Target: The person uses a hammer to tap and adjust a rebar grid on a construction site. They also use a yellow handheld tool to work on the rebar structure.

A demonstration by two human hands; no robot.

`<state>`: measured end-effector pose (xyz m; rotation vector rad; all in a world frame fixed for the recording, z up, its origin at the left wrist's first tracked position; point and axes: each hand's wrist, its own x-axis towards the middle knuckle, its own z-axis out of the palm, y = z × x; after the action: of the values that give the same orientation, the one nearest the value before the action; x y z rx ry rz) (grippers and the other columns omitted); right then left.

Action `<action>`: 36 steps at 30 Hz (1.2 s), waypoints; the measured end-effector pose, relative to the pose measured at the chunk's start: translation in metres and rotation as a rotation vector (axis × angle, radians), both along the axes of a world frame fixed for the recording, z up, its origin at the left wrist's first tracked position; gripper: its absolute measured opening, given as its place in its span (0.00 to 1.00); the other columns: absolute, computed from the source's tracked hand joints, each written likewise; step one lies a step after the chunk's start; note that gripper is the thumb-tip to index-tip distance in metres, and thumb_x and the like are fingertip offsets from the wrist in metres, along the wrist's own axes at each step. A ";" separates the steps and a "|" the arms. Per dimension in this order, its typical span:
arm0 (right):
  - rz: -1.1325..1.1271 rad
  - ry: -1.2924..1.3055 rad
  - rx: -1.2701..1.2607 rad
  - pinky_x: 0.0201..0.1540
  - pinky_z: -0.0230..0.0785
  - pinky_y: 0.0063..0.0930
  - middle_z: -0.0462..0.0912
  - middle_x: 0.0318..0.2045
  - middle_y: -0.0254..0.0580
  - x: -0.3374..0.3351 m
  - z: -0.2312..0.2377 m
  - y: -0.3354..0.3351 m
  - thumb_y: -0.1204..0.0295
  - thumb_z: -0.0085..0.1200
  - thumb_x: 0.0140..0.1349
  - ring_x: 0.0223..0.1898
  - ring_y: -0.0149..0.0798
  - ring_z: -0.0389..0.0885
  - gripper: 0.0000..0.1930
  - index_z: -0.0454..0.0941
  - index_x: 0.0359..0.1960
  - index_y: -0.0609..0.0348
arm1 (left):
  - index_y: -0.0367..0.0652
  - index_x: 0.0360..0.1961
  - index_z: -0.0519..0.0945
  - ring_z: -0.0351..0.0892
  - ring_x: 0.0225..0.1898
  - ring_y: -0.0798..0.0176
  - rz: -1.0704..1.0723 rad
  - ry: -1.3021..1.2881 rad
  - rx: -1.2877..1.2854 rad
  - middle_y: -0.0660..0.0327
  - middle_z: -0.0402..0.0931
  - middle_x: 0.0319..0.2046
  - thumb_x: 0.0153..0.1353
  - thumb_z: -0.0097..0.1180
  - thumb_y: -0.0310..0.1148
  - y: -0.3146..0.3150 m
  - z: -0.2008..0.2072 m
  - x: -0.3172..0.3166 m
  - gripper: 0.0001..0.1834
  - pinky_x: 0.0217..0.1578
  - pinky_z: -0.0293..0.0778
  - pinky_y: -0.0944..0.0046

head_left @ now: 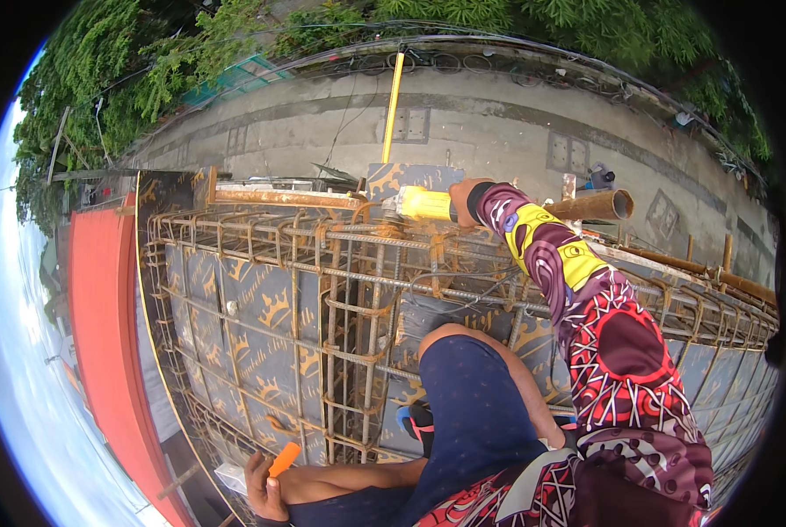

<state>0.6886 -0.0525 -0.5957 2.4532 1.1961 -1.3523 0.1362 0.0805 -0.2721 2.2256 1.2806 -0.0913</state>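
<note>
- Nearest us, our knee (476, 395) in dark shorts, bent over the rebar cage (349, 299).
- Our right hand (465, 198), patterned sleeve outstretched, is closed around a yellow tool (423, 205) at the cage's top edge.
- Our left hand (265, 487), low beside the cage, is curled around an orange marker (284, 459).
- A rusty pipe (597, 205) lies just beyond the sleeve.

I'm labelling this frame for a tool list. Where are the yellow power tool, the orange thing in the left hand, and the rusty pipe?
yellow power tool (423, 205), head view, on its yellow body.
orange thing (284, 459), head view, mid-length, above the left hand (265, 487).
rusty pipe (597, 205), head view, near its open end.
</note>
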 end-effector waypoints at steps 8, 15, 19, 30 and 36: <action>0.023 -0.001 0.011 0.46 0.79 0.40 0.86 0.43 0.52 0.002 -0.001 -0.002 0.60 0.72 0.42 0.45 0.49 0.86 0.32 0.80 0.50 0.63 | 0.34 0.49 0.80 0.71 0.57 0.54 0.002 0.016 0.015 0.48 0.70 0.59 0.69 0.48 0.52 0.000 0.001 0.002 0.29 0.54 0.66 0.60; 0.045 -0.015 -0.008 0.45 0.79 0.40 0.86 0.43 0.52 0.003 -0.002 -0.001 0.61 0.72 0.42 0.44 0.49 0.86 0.31 0.81 0.50 0.63 | 0.33 0.49 0.80 0.71 0.56 0.56 0.036 -0.009 -0.008 0.49 0.70 0.59 0.69 0.48 0.53 0.000 0.000 0.002 0.29 0.52 0.67 0.61; 0.043 -0.010 -0.026 0.44 0.79 0.40 0.86 0.42 0.52 0.003 0.000 0.000 0.61 0.71 0.41 0.44 0.49 0.86 0.31 0.81 0.49 0.63 | 0.33 0.50 0.80 0.72 0.55 0.56 0.020 -0.013 -0.009 0.49 0.70 0.59 0.69 0.48 0.53 0.002 -0.001 -0.003 0.29 0.51 0.67 0.62; 0.023 -0.034 0.008 0.43 0.80 0.41 0.86 0.40 0.53 0.002 -0.003 -0.003 0.62 0.71 0.41 0.42 0.49 0.87 0.29 0.82 0.47 0.63 | 0.33 0.49 0.80 0.72 0.53 0.57 0.011 -0.027 0.003 0.49 0.70 0.59 0.69 0.47 0.53 0.001 -0.001 -0.003 0.29 0.50 0.67 0.63; 0.019 -0.033 0.012 0.44 0.79 0.41 0.86 0.41 0.53 0.002 0.004 -0.001 0.63 0.71 0.40 0.44 0.49 0.86 0.29 0.82 0.47 0.62 | 0.34 0.50 0.80 0.72 0.53 0.57 0.040 -0.037 -0.006 0.50 0.71 0.59 0.70 0.47 0.53 -0.001 -0.002 -0.003 0.30 0.50 0.67 0.63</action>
<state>0.6910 -0.0534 -0.5914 2.4561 1.2200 -1.2988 0.1334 0.0798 -0.2738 2.1852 1.3025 -0.0390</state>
